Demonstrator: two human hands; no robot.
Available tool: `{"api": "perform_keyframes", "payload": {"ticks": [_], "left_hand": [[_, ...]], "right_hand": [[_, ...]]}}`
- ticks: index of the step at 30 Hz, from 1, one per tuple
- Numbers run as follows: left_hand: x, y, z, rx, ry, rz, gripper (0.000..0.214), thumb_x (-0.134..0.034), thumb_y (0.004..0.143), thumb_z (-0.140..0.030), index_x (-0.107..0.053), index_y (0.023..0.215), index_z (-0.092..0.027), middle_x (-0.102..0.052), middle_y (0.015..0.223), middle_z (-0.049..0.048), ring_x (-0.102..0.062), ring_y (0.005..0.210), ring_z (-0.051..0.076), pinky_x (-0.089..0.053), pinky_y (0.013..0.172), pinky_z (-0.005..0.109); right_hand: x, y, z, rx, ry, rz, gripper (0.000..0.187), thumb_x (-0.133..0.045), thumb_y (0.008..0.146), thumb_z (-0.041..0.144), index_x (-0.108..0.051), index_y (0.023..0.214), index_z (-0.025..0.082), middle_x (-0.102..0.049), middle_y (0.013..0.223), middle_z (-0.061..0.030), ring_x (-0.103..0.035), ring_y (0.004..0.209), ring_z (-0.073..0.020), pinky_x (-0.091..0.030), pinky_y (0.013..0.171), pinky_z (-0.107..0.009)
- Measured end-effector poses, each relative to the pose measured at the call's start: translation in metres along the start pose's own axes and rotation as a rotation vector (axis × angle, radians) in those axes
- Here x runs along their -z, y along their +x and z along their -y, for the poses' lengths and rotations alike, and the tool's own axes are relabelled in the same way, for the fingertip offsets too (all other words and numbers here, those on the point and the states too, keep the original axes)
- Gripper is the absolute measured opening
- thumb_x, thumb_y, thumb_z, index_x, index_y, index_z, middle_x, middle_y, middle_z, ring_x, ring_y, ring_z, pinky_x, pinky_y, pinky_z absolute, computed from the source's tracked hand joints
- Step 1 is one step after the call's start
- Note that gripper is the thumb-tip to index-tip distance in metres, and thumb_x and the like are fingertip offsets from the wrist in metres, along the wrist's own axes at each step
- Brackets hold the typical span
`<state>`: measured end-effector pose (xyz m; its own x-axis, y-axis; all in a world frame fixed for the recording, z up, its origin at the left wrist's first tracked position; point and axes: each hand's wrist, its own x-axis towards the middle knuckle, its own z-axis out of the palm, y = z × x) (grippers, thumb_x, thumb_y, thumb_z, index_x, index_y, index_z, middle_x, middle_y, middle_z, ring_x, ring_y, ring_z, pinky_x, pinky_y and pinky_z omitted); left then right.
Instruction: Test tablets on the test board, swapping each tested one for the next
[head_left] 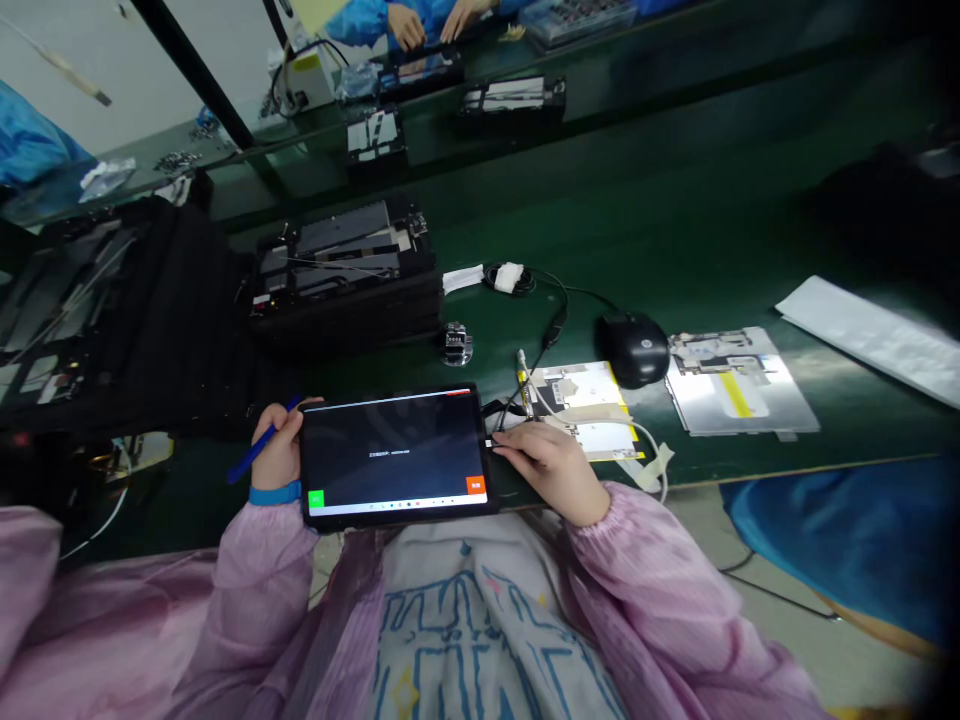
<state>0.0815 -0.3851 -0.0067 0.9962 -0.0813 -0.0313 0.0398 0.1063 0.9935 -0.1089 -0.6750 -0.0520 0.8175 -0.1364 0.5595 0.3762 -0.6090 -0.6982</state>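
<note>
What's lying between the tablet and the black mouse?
A silver plate lies there, just beyond the right hand; the head view shows it.

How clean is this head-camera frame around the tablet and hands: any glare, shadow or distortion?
Head view: the tablet screen glows without glare, its small text too fine to read; the left hand with the blue pen and the right hand are sharp and evenly lit; the table sinks into shadow at the picture's right; bench edges bow from wide-angle distortion.
</note>
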Motion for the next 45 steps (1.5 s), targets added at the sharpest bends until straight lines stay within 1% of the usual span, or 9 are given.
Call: {"api": "perform_keyframes", "payload": {"ticks": [9, 13, 20, 24, 28, 31, 37, 41, 45], "left_hand": [[0.003, -0.001, 0.004, -0.009, 0.014, 0.009, 0.046, -0.076, 0.061, -0.024, -0.030, 0.065, -0.019, -0.072, 0.082, 0.0048, -0.067, 0.073, 0.021, -0.052, 0.066, 0.030], [0.001, -0.004, 0.003, -0.016, 0.009, 0.007, 0.045, -0.075, 0.062, -0.024, -0.031, 0.065, -0.019, -0.071, 0.081, 0.0033, -0.066, 0.071, 0.020, -0.051, 0.066, 0.029], [0.001, -0.006, 0.000, 0.006, 0.069, 0.047, 0.044, -0.073, 0.066, -0.029, -0.030, 0.063, -0.020, -0.069, 0.082, 0.0016, -0.064, 0.072, 0.018, -0.050, 0.066, 0.029], [0.004, -0.008, 0.001, 0.006, 0.092, 0.039, 0.043, -0.072, 0.067, -0.031, -0.030, 0.064, -0.021, -0.069, 0.082, 0.0015, -0.064, 0.077, 0.020, -0.049, 0.068, 0.029], [0.007, -0.011, 0.004, 0.038, 0.000, 0.051, 0.041, -0.071, 0.067, -0.027, -0.030, 0.066, -0.021, -0.070, 0.082, 0.0020, -0.065, 0.082, 0.023, -0.050, 0.071, 0.032], [0.009, -0.013, 0.006, 0.037, -0.067, 0.063, 0.040, -0.070, 0.068, -0.024, -0.030, 0.067, -0.020, -0.071, 0.085, 0.0040, -0.066, 0.085, 0.024, -0.049, 0.073, 0.033], [0.009, -0.015, 0.004, 0.030, -0.115, 0.080, 0.037, -0.067, 0.070, -0.020, -0.030, 0.066, -0.020, -0.072, 0.087, 0.0064, -0.067, 0.081, 0.022, -0.050, 0.073, 0.033], [0.011, -0.016, 0.006, 0.024, -0.121, 0.095, 0.037, -0.066, 0.071, -0.020, -0.030, 0.066, -0.020, -0.072, 0.088, 0.0068, -0.067, 0.082, 0.022, -0.050, 0.072, 0.032], [0.015, -0.015, 0.010, 0.032, -0.117, 0.101, 0.039, -0.068, 0.071, -0.021, -0.030, 0.067, -0.019, -0.072, 0.091, 0.0073, -0.068, 0.084, 0.023, -0.050, 0.074, 0.033]], "right_hand": [[0.002, 0.004, 0.005, 0.009, -0.032, 0.049, 0.016, -0.051, 0.098, 0.016, -0.057, 0.083, 0.017, -0.061, 0.079, -0.0059, -0.059, 0.073, -0.0186, -0.050, 0.063, -0.032], [0.002, 0.004, 0.006, 0.028, -0.048, 0.091, 0.020, -0.051, 0.097, 0.014, -0.056, 0.078, 0.016, -0.060, 0.078, -0.0058, -0.057, 0.070, -0.0180, -0.047, 0.062, -0.031], [-0.002, 0.005, 0.009, 0.016, -0.110, 0.159, 0.027, -0.049, 0.098, 0.014, -0.053, 0.071, 0.016, -0.057, 0.073, -0.0053, -0.054, 0.066, -0.0177, -0.046, 0.060, -0.031], [-0.001, 0.004, 0.010, 0.029, -0.098, 0.150, 0.023, -0.050, 0.098, 0.018, -0.055, 0.076, 0.017, -0.058, 0.072, -0.0046, -0.056, 0.066, -0.0182, -0.047, 0.059, -0.031], [0.001, 0.002, 0.011, 0.023, -0.096, 0.170, 0.014, -0.049, 0.100, 0.025, -0.060, 0.093, 0.017, -0.061, 0.079, -0.0052, -0.059, 0.072, -0.0193, -0.051, 0.064, -0.032], [0.002, 0.000, 0.012, 0.040, -0.115, 0.180, 0.013, -0.049, 0.100, 0.025, -0.060, 0.102, 0.017, -0.061, 0.083, -0.0060, -0.059, 0.075, -0.0195, -0.051, 0.065, -0.033], [0.002, -0.001, 0.012, 0.052, -0.151, 0.213, 0.014, -0.050, 0.099, 0.025, -0.062, 0.102, 0.018, -0.060, 0.085, -0.0068, -0.058, 0.075, -0.0204, -0.049, 0.064, -0.034], [0.004, 0.001, 0.014, 0.020, -0.145, 0.230, 0.016, -0.049, 0.098, 0.026, -0.062, 0.101, 0.018, -0.055, 0.082, -0.0065, -0.057, 0.073, -0.0203, -0.049, 0.062, -0.033], [0.006, 0.005, 0.014, 0.029, -0.146, 0.267, 0.013, -0.050, 0.096, 0.025, -0.061, 0.097, 0.019, -0.051, 0.084, -0.0068, -0.056, 0.075, -0.0211, -0.049, 0.063, -0.034]]}}
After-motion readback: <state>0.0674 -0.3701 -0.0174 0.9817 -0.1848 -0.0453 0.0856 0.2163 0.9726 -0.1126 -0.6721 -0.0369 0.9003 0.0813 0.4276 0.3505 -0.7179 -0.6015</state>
